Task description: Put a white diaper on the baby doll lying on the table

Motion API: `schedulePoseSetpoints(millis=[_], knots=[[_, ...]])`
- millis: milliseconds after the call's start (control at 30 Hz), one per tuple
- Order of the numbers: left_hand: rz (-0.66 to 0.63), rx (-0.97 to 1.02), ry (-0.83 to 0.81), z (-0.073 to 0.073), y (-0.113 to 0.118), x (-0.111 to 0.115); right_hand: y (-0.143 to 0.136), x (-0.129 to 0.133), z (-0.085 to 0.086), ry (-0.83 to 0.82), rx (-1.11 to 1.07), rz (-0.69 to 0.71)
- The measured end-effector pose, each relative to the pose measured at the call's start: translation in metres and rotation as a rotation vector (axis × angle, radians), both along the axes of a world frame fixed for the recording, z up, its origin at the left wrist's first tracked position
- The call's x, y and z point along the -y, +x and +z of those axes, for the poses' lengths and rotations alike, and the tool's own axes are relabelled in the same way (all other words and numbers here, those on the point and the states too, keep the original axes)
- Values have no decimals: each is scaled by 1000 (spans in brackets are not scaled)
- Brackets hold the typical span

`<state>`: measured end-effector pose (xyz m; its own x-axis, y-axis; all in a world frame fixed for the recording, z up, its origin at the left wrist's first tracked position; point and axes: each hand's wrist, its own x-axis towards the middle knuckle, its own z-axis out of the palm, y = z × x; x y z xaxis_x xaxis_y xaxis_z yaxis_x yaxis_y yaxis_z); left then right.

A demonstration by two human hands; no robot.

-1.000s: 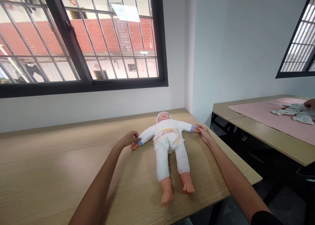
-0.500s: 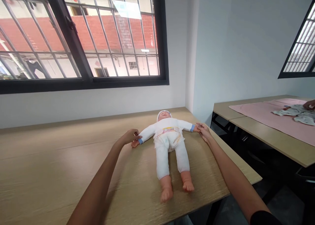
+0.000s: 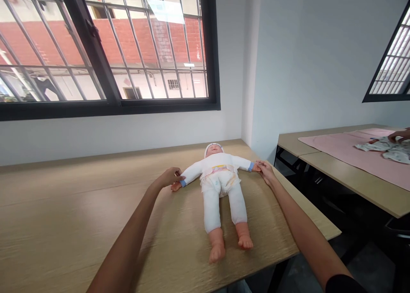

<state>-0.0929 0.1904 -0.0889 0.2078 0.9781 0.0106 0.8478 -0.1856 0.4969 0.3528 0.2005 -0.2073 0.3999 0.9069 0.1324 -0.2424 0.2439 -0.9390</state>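
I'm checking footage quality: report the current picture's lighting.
Head view: pale rectangular reflection on the window, whose daylight looks partly washed out. Head view: soft sheen on the table, with a dim shadow beside the left forearm. Head view: the white-clothed doll shows little fabric detail.

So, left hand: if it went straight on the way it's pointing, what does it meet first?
Most likely the white fabric sleeve of the white-clad baby doll, beside its blue cuff. The left hand looks right at it; depth leaves contact unclear.
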Motion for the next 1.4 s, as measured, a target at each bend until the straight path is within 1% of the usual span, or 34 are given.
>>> schedulePoseSetpoints(millis=[133,433,633,700,800,900,1000,1100,1233,1300,1400], knots=[[14,-12,1,0,1,0,0,0,1,-42,-19,-12],[-3,-12,12,1,0,0,-1,-5,-3,-57,90,-68],[10,-12,0,0,0,0,0,-5,-5,-54,169,-120],[21,-16,3,0,-1,-1,0,-4,-3,-45,183,-136],[59,-31,29,-1,-2,-2,-2,1,5,-27,207,-146],[90,-28,60,0,-3,-1,-7,8,15,-19,251,-119],[96,-25,48,1,-3,1,-14,15,21,-6,304,-59],[94,-38,32,0,-2,2,-19,21,21,32,468,-15],[82,-64,54,-2,-2,1,-19,24,19,58,796,-145],[66,-74,53,-1,-2,2,-18,23,19,64,884,-185],[38,-85,41,0,-2,3,-18,22,22,74,965,-204]])
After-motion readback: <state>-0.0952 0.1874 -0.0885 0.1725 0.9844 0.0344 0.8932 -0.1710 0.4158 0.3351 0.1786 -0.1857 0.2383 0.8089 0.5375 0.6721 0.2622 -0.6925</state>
